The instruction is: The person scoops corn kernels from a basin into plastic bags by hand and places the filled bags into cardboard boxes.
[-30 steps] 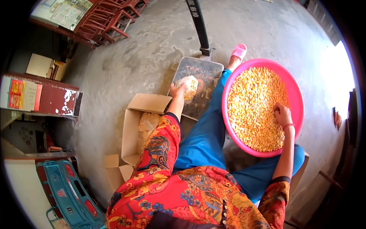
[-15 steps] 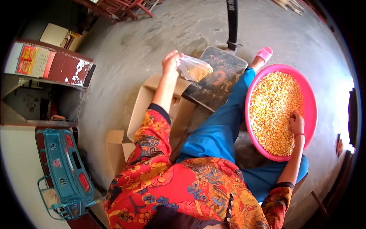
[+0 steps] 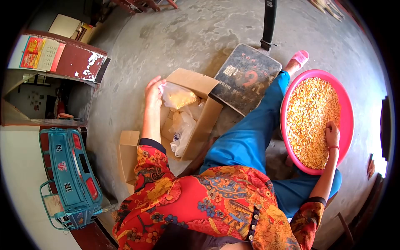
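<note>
Pinched in my left hand (image 3: 154, 89) is the top of a clear plastic bag (image 3: 171, 92) with yellow corn kernels at its lower end. The bag hangs tilted over the open cardboard box (image 3: 212, 125). Inside that box lies a white plastic bag with blue print (image 3: 183, 135). My right hand (image 3: 332, 134) rests in the pink basin (image 3: 348, 112), its fingers curled down on the heap of corn kernels (image 3: 310, 121). What the fingertips hold is partly hidden. The basin stands by my right leg.
A black platform scale (image 3: 246, 79) with a dark upright post (image 3: 268, 25) stands beyond the box. A smaller open box (image 3: 128, 152) sits at left, beside a teal toy-like vehicle (image 3: 71, 179). My foot in a pink shoe (image 3: 301, 58) is between scale and basin.
My left hand has moved left and down with the plastic bag, from near the scale to over the cardboard box. My right hand stays in the corn. The view has shifted slightly.
</note>
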`<state>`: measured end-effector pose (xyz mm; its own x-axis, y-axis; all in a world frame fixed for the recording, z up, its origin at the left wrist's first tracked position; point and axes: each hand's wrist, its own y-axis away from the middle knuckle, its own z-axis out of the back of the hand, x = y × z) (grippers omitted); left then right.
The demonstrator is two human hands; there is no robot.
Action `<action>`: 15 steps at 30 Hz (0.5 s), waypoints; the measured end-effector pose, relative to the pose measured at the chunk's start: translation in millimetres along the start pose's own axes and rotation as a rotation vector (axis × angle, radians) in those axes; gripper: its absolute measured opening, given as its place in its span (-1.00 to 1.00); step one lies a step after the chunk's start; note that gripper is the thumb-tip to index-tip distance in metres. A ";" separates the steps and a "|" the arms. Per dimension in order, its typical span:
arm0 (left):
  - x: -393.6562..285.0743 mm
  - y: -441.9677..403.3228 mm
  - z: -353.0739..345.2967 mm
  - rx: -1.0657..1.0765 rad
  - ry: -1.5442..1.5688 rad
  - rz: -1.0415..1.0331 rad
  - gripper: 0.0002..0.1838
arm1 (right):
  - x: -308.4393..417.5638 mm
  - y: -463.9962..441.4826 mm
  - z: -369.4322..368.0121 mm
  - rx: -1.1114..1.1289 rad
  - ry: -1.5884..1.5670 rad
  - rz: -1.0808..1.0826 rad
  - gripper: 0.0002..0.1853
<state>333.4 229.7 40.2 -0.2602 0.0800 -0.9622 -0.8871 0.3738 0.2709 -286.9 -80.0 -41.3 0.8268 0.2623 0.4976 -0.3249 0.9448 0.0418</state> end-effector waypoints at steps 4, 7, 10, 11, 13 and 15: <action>27.4 -21.8 56.8 -0.128 -0.059 0.007 -0.60 | 0.2 1.8 0.7 -0.007 0.012 -0.019 -0.94; 40.0 -28.2 89.9 -0.316 -0.038 0.053 -0.59 | -3.8 1.1 -1.3 -0.011 0.014 -0.011 -0.95; 104.7 -72.2 143.7 -0.410 0.109 0.011 -0.72 | -7.7 0.6 -4.8 -0.033 0.018 0.011 -0.95; 126.9 -76.9 155.1 -0.386 0.146 0.098 -0.79 | -8.2 0.8 -5.4 -0.050 0.013 0.024 -0.95; 214.4 -97.7 180.9 -0.494 0.150 0.125 -0.90 | -4.9 2.4 -5.0 -0.055 0.000 0.005 -0.95; 250.5 -60.0 172.4 -0.275 -0.062 0.461 -0.79 | -2.3 3.9 -4.7 -0.062 -0.012 -0.013 -0.95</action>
<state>387.1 386.6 -221.6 -0.6307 0.2366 -0.7391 -0.7553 0.0319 0.6546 -287.9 -76.0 -46.3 0.8249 0.2477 0.5081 -0.2848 0.9586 -0.0049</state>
